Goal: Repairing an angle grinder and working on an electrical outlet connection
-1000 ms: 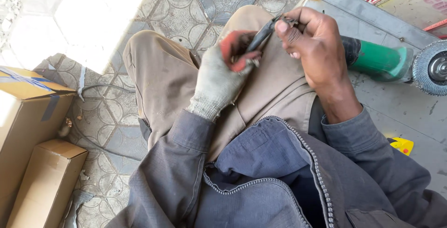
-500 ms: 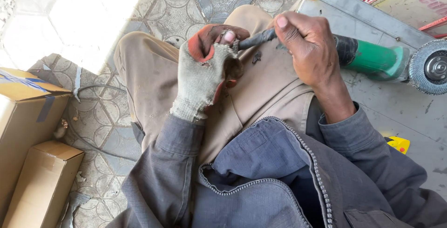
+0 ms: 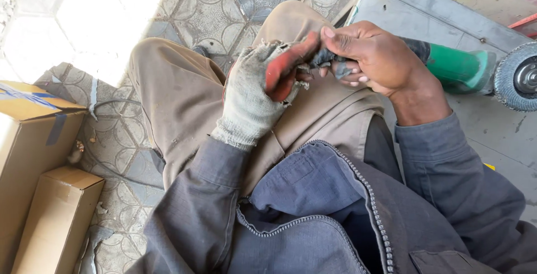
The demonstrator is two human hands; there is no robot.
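My left hand wears a frayed knit glove with a red palm. It is raised over my lap with its fingers curled round one end of a small dark tool. My bare right hand pinches the other end of that tool, thumb on top. The two hands touch above my tan trouser leg. Most of the dark tool is hidden between the fingers, so its shape is unclear.
A green angle grinder with its disc lies just right of my right hand on a grey metal surface. Two cardboard boxes stand at the left on a patterned tile floor.
The slim dark tool, earlier held out in my right hand toward the glove, is now mostly covered as both hands have closed together over it.
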